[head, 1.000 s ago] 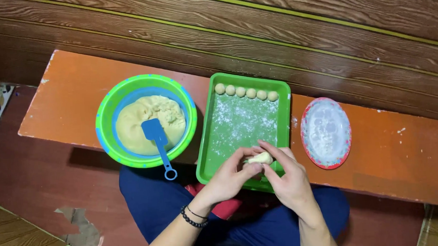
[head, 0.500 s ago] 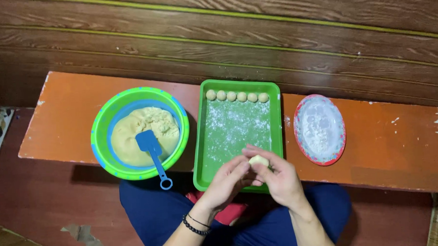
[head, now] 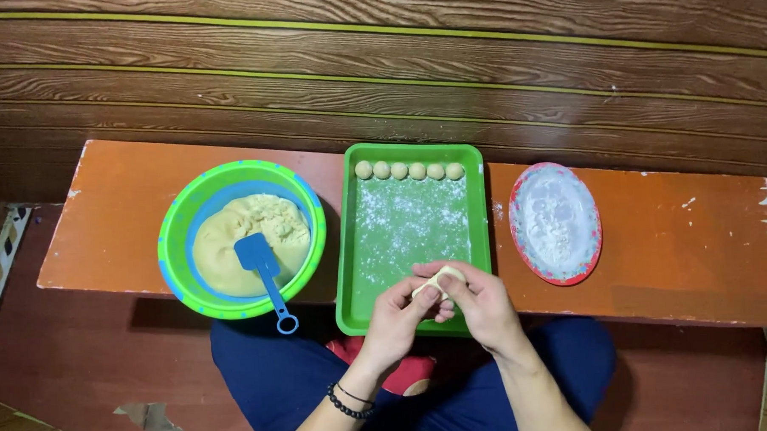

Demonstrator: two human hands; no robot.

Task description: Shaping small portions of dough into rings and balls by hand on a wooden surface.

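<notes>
Both hands, left hand (head: pixel 393 313) and right hand (head: pixel 480 303), cup a dough piece (head: pixel 438 279) over the green tray's (head: pixel 350 242) near edge; it could drop off the counter's (head: pixel 673 239) front edge if squeezed unevenly.

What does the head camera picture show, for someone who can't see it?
Two hands, left hand and right hand, hold a dough piece over a floured green tray with five dough balls. A bowl of dough with a blue spatula sits left, a flour plate right.

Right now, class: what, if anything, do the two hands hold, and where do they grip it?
A small dough piece, pinched around its edges between the fingertips of the left hand and right hand, above the green tray.
</notes>
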